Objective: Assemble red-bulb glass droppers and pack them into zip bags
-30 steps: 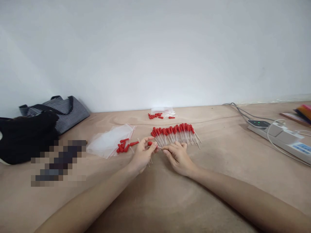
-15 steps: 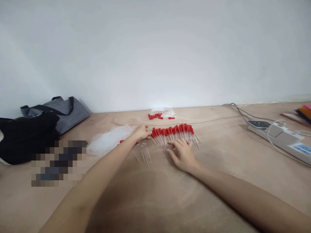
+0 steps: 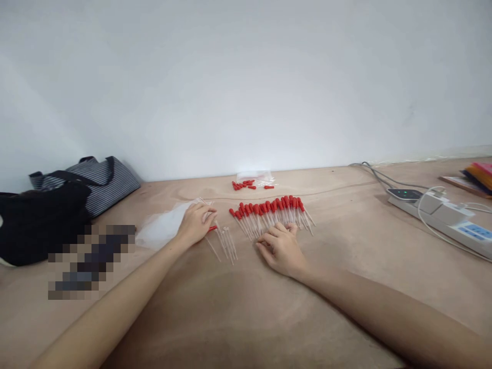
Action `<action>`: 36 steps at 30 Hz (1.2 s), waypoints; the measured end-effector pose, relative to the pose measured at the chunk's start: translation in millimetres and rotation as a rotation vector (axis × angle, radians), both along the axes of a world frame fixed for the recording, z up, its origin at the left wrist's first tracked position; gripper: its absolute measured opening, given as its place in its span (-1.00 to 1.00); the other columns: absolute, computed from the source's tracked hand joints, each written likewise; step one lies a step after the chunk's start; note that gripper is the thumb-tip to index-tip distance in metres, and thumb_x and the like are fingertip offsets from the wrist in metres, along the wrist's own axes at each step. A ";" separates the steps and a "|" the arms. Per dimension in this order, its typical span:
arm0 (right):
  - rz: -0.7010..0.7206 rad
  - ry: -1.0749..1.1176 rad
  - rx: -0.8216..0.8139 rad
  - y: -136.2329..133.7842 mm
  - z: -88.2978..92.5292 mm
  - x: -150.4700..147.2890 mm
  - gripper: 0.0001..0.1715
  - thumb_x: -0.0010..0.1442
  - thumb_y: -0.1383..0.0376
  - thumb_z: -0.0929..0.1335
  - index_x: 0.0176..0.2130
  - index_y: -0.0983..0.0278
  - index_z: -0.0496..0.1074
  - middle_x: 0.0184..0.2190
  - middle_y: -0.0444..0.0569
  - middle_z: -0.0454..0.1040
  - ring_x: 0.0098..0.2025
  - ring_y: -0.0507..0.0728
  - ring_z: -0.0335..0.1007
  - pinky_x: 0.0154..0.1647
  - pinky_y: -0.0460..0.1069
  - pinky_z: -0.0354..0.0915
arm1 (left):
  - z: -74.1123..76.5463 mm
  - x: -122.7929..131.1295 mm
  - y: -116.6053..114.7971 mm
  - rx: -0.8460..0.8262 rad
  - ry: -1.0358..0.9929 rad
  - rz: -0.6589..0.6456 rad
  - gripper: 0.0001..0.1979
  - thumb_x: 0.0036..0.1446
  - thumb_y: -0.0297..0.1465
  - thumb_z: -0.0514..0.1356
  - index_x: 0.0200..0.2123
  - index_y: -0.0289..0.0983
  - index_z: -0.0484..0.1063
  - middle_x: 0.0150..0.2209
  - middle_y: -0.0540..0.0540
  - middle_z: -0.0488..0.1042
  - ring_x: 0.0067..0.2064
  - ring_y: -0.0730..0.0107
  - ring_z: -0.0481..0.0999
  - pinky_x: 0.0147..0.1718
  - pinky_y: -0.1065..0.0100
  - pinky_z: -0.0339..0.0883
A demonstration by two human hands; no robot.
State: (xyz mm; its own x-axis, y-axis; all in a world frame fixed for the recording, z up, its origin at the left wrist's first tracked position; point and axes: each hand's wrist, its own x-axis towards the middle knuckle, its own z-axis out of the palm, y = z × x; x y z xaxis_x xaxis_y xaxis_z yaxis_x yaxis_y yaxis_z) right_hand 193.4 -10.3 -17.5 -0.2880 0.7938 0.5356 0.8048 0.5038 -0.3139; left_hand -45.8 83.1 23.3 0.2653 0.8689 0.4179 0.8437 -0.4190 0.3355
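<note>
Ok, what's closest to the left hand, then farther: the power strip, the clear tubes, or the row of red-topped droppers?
1. the clear tubes, just right of the left hand
2. the row of red-topped droppers, in the middle
3. the power strip, far right

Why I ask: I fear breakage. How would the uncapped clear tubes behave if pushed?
The uncapped tubes would likely roll: thin, round, loose on the flat table. Probably light and brittle, being so slender; glass or plastic, I cannot tell.

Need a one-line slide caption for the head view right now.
Left hand rests on a clear bag, right hand at a row of red-capped droppers, bare tubes between them.
</note>
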 end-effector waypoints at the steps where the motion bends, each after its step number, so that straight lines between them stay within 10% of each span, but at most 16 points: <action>1: -0.008 -0.006 -0.005 0.0 0.8 -4.2 -0.82 0.12 0.26 0.25 -0.42 0.23 0.41 -0.48 -0.11 0.41 -0.32 0.06 0.19 -0.20 0.06 -0.16 | -1.3 -11.7 -4.1 0.072 0.060 -0.013 -0.81 0.03 -0.32 0.06 -0.39 -0.25 0.43 -0.29 -0.11 0.45 -0.17 0.20 0.36 -0.11 0.21 0.16; 6: -0.084 -0.080 -0.145 7.9 11.2 -37.6 -0.70 0.09 0.12 0.25 -0.45 0.27 0.41 -0.44 -0.01 0.45 -0.24 0.15 0.22 -0.22 0.09 -0.12 | -4.8 -47.6 -15.3 0.110 0.183 0.054 -0.75 0.03 -0.23 0.03 -0.39 -0.21 0.45 -0.30 -0.09 0.44 -0.21 0.23 0.36 -0.17 0.22 0.16; 24: -0.181 -0.320 -0.426 34.7 37.4 -75.5 -0.74 0.06 0.37 0.21 -0.37 0.38 0.46 -0.34 0.19 0.48 -0.18 0.27 0.28 -0.14 0.16 -0.06 | -8.7 -12.9 -19.7 0.149 0.165 0.075 -0.84 0.05 -0.31 0.04 -0.38 -0.25 0.35 -0.32 -0.11 0.45 -0.18 0.16 0.35 -0.20 0.17 0.07; 36: 0.071 0.005 -0.032 22.6 0.7 19.9 -0.83 0.20 0.40 0.10 -0.32 0.29 0.21 -0.39 -0.07 0.43 -0.36 0.05 0.31 -0.06 0.08 -0.08 | -25.4 59.9 -69.7 0.100 0.057 -0.238 -0.78 0.16 -0.45 -0.04 -0.24 -0.23 0.39 -0.28 -0.05 0.49 -0.20 0.28 0.38 -0.16 0.18 -0.05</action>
